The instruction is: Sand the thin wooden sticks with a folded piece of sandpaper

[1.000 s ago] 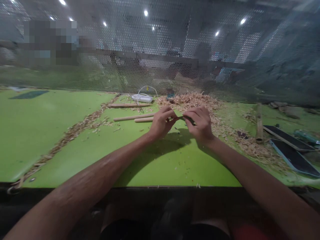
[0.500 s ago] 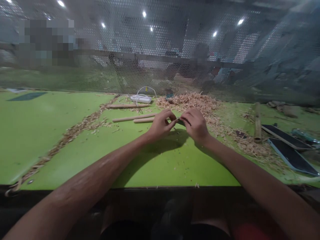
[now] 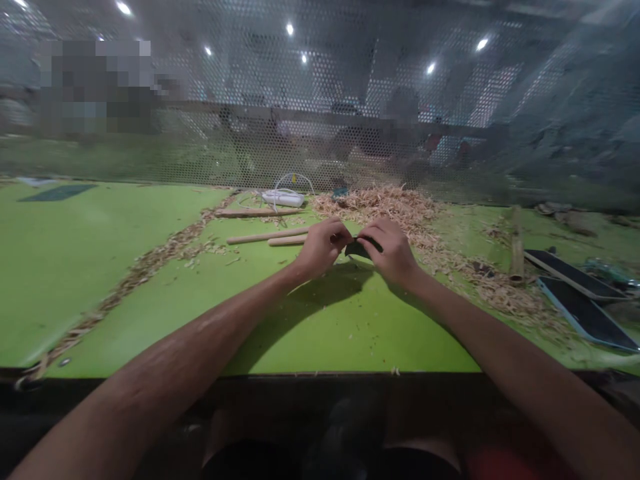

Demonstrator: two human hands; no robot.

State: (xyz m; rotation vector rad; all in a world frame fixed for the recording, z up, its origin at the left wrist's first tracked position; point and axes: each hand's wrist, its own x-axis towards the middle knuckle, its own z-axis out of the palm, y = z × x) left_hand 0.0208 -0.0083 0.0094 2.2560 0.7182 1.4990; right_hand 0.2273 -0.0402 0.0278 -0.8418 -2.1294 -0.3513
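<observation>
Dark piece [image 3: 359, 249] in the right hand's [image 3: 393, 253] pinch, just beside the left fingertips

The small dark piece is above the tabletop [image 3: 150, 340], between the two hands, its free part hanging below the right thumb and forefinger. The right hand pinches it, knuckles up and fingers curled. The left hand [image 3: 320, 249] mirrors that pose, thumb and forefinger drawn close at the piece's upper edge; whether they grip it I cannot tell. Both forearms reach forward and slant inward from the lower corners, wrists slightly raised.

Left of the left hand lie two pale rods, the longer rod [image 3: 265, 236] beyond the shorter rod [image 3: 286, 241], their near ends hidden by the hand. Farther beyond are a flat stick [image 3: 255, 213] and a white box [image 3: 283, 198] with a looped cable [image 3: 277, 179]. Curly shavings [image 3: 387, 201] heap beyond the right hand and trail off to its right, towards a bamboo tube [image 3: 517, 248], a dark slab [image 3: 570, 273] and a blue-edged slab [image 3: 585, 310].
</observation>
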